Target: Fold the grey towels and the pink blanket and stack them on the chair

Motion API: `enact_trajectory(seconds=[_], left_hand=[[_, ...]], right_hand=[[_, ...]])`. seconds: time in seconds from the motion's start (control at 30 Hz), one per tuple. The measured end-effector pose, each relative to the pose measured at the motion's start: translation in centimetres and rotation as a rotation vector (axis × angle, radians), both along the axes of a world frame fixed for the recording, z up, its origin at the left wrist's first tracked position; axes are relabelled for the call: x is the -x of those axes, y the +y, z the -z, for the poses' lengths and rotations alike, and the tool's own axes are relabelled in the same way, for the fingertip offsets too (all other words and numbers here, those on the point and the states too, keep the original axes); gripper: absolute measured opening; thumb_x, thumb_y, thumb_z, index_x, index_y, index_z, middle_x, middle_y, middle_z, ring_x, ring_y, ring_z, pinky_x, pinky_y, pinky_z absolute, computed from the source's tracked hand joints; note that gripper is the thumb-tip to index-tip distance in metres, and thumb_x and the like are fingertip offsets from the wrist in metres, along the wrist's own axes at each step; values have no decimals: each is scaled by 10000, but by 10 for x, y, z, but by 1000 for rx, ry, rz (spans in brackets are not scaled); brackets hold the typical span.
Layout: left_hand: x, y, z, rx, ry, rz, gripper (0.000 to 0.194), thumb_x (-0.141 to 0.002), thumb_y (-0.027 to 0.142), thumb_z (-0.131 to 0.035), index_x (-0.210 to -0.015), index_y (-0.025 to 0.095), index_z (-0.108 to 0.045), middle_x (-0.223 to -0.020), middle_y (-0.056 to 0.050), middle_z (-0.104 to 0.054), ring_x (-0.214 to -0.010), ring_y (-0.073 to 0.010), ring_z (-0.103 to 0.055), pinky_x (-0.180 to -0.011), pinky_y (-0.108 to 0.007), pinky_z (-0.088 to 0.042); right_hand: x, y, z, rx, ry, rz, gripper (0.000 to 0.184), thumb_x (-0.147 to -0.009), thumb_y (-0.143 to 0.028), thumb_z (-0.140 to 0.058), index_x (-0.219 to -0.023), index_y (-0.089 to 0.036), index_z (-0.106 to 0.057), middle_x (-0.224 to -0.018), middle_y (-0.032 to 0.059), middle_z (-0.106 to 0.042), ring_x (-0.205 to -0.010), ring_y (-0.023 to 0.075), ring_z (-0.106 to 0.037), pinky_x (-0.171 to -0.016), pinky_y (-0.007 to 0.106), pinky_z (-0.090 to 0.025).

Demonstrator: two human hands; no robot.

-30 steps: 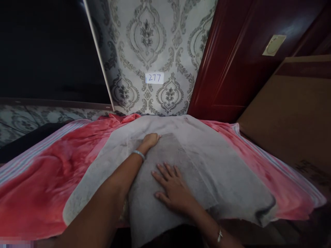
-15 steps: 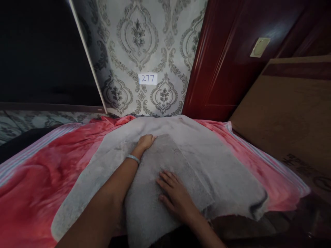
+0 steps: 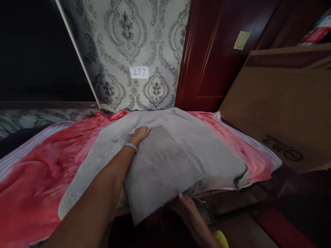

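Observation:
A grey plush cloth [image 3: 162,165] lies over a larger pale grey plush piece [image 3: 204,144], its near corner hanging past the front edge. My left hand [image 3: 141,132], with a bracelet on the wrist, is closed on the far left edge of the grey cloth. Low at the cloth's near edge is my right hand [image 3: 190,212]. Its thumb touches that edge, while the fingers stretch out below it, partly lost in shadow.
A red blanket [image 3: 46,175] with a striped border spreads beneath. A cardboard box [image 3: 284,110] stands right, beside a dark red door [image 3: 209,58]. A dark screen [image 3: 38,55] is at left. The patterned wall carries a "277" label [image 3: 139,72].
My right hand has slid from the top of the grey cloth down to its near edge, fingers now below it. My left hand keeps its hold. The view has shifted right.

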State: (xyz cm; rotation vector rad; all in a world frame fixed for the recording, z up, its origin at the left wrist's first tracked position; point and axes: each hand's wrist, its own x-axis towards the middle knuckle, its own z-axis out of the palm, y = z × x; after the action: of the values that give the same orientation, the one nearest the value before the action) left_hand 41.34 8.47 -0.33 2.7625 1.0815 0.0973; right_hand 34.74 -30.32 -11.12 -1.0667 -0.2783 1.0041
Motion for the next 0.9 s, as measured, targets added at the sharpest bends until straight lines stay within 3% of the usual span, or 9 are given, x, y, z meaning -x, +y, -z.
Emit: enact_trajectory(seconds=[0.13,0.27,0.47,0.6,0.7,0.9], left_hand=[[1,-3,-5,-7,4,4,591,-1067,499,-289,-1249,135,-718,-1347,-181,-696,-1274,-278,-638,-1023,-340,-480],[1,-6,-8,-10,-7,4,599,-1059,502,-287,-1245,123,-713,-1335,-201,-696,-1263,-301,-643,-1022,-370,-488],[1,1,-16,55,-7,54,555,-1035,469,-337,-1226,106,-712,-1332,-212,-693,-1260,-303,-645,-1033,-367,-489],[2,11,-35,134,-14,112,488,-920,545,-549,-1134,153,-745,-1237,-168,-743,-1176,-285,-689,-973,-318,-513],[4,16,-54,153,-53,120,451,-832,542,-649,-1049,161,-751,-1168,-156,-758,-1139,-301,-692,-937,-320,-521],[38,17,-89,213,-203,66,334,-843,495,-633,-867,171,-711,-958,-97,-757,-995,-272,-710,-804,-301,-539]], right_hand=[[5,5,-23,-64,131,-44,559,-723,-653,-874,-999,-187,-739,-1103,123,-762,-1099,309,-697,-1062,486,-490],[7,7,-32,-75,185,-1,561,-660,-621,-929,-919,-176,-707,-988,109,-773,-970,280,-730,-1013,461,-529],[12,31,-41,-106,232,224,646,-594,-577,-957,-1037,-197,-680,-1051,106,-763,-1030,322,-712,-875,470,-599],[16,50,-43,-108,206,389,640,-552,-519,-944,-1048,-218,-673,-1084,97,-758,-1092,337,-682,-921,480,-583],[8,53,-51,-79,134,419,633,-510,-460,-927,-1040,-216,-679,-1013,88,-766,-1053,335,-684,-979,480,-544],[-60,33,-89,-7,-72,414,499,-484,-405,-856,-905,-222,-659,-843,56,-742,-842,292,-684,-836,428,-554]])
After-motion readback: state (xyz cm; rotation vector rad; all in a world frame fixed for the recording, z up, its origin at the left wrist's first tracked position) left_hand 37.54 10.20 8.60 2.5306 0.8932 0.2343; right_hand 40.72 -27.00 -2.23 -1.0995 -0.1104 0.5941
